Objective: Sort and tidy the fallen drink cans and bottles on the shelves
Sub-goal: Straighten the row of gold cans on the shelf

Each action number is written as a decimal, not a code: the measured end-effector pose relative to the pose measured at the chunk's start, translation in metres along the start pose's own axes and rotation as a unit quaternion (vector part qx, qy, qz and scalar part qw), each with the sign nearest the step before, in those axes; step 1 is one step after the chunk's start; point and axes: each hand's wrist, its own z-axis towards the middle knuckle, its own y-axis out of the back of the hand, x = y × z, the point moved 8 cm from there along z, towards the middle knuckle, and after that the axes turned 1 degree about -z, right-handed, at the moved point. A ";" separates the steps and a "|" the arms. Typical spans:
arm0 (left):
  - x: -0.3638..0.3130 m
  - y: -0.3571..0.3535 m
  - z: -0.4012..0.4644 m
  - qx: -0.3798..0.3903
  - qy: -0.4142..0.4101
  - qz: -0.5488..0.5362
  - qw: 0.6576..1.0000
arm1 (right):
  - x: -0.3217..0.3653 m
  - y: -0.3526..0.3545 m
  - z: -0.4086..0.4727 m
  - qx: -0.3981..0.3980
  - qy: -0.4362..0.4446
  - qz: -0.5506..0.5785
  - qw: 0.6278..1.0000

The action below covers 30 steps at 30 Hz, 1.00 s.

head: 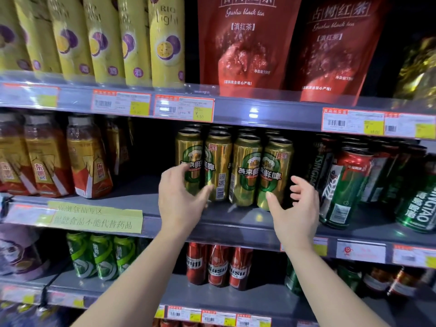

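Note:
Several gold beer cans (245, 171) with green logos stand upright in rows on the middle shelf (236, 223). My left hand (181, 197) reaches around the leftmost gold can (191, 159), fingers loosely curved beside it and thumb towards the second can. My right hand (295, 208) is at the right side of the group, its thumb tip touching the rightmost gold can (273, 175), fingers spread and holding nothing. To the right, a red and green Tsingtao can (342, 187) leans tilted among other green cans (417, 204).
Orange tea bottles (89, 161) stand at the left of the middle shelf, with a gap between them and the gold cans. Yellow cans (165, 41) and red tea bags (245, 43) fill the upper shelf. Green cans (101, 253) and red cans (217, 265) sit below.

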 end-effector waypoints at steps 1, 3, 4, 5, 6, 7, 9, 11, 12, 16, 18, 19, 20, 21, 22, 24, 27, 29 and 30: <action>-0.006 -0.005 -0.004 0.020 -0.007 0.001 1.000 | 0.010 -0.002 -0.001 0.002 0.027 0.003 1.000; -0.008 -0.016 -0.009 0.076 0.010 -0.001 0.997 | 0.033 -0.007 0.001 0.020 0.085 -0.007 0.996; -0.006 -0.022 -0.011 0.104 0.024 -0.003 0.994 | 0.044 -0.008 0.006 0.025 0.104 -0.021 0.994; -0.004 -0.026 -0.012 0.130 0.035 0.001 0.991 | 0.050 -0.007 0.014 0.021 0.108 -0.037 0.993; -0.001 -0.029 -0.014 0.152 0.040 0.015 0.988 | 0.053 -0.002 0.024 0.010 0.094 -0.052 0.994; 0.000 -0.031 -0.016 0.170 0.034 0.041 0.984 | 0.049 0.003 0.036 0.003 0.061 -0.064 0.996; -0.001 -0.035 -0.020 0.189 0.005 0.098 0.977 | 0.028 0.005 0.053 0.038 -0.039 -0.103 0.993; -0.002 -0.035 -0.022 0.185 -0.011 0.116 0.976 | 0.005 -0.008 0.051 0.131 -0.108 -0.173 0.970; -0.002 -0.035 -0.022 0.180 -0.014 0.116 0.977 | -0.006 -0.016 0.045 0.174 -0.124 -0.192 0.958; 0.002 -0.037 -0.020 0.184 -0.012 0.104 0.977 | -0.025 -0.028 0.039 0.223 -0.119 -0.143 0.957; 0.004 -0.040 -0.019 0.199 -0.006 0.104 0.975 | -0.031 -0.028 0.042 0.239 -0.117 -0.108 0.958; 0.005 -0.042 -0.017 0.206 -0.001 0.106 0.973 | -0.034 -0.029 0.042 0.248 -0.120 -0.096 0.957; 0.005 -0.044 -0.016 0.214 0.005 0.110 0.971 | -0.038 -0.030 0.042 0.253 -0.121 -0.085 0.956; 0.006 -0.045 -0.015 0.222 0.012 0.115 0.968 | -0.040 -0.031 0.042 0.257 -0.122 -0.079 0.955; 0.007 -0.047 -0.014 0.230 0.020 0.121 0.966 | -0.042 -0.032 0.041 0.260 -0.119 -0.071 0.956; 0.009 -0.049 -0.012 0.239 0.034 0.126 0.962 | -0.041 -0.032 0.041 0.264 -0.115 -0.063 0.956; 0.011 -0.048 -0.010 0.234 0.059 0.110 0.964 | -0.036 -0.032 0.039 0.280 -0.117 -0.048 0.952; 0.012 -0.047 -0.009 0.226 0.071 0.093 0.967 | -0.036 -0.033 0.040 0.295 -0.109 -0.044 0.948; 0.012 -0.047 -0.008 0.224 0.076 0.087 0.968 | -0.037 -0.034 0.040 0.308 -0.106 -0.034 0.945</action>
